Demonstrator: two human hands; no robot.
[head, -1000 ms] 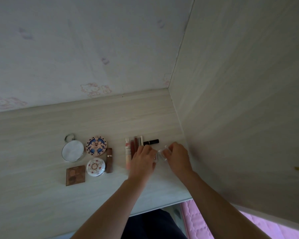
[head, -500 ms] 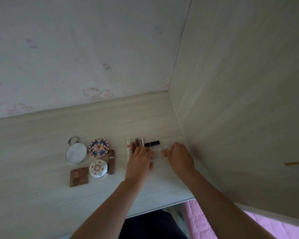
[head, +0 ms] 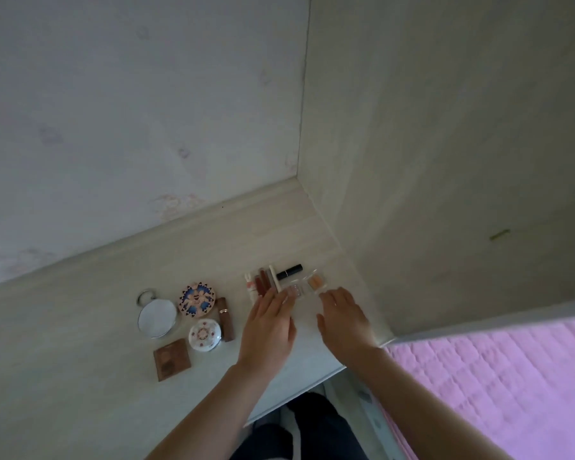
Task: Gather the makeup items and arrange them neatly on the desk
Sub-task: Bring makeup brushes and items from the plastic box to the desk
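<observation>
Two small clear square cases lie side by side on the pale wooden desk point(head: 80, 327): one with pinkish content point(head: 295, 290) and one with orange content point(head: 316, 282). My left hand point(head: 269, 322) hovers flat, its straight fingertips at the pinkish case. Just below the orange case my right hand point(head: 344, 318) is spread and holds nothing. Behind them lie a row of lip tubes point(head: 263, 283) and a black lipstick point(head: 289, 271). Left of these sit a round mirror point(head: 156, 318), a patterned compact point(head: 196, 299), a white compact point(head: 205, 334), a brown lipstick point(head: 225, 318) and a brown palette point(head: 171, 359).
A tall wooden side panel point(head: 445, 161) closes the desk on the right. The wall point(head: 130, 111) stands behind it. A pink quilted bed cover point(head: 495, 376) lies at lower right. The desk's front edge point(head: 299, 393) runs just below my wrists.
Both hands have let go of the two clear cases and drawn back toward me with fingers straightened. The cases now lie uncovered on the desk. The camera has tilted.
</observation>
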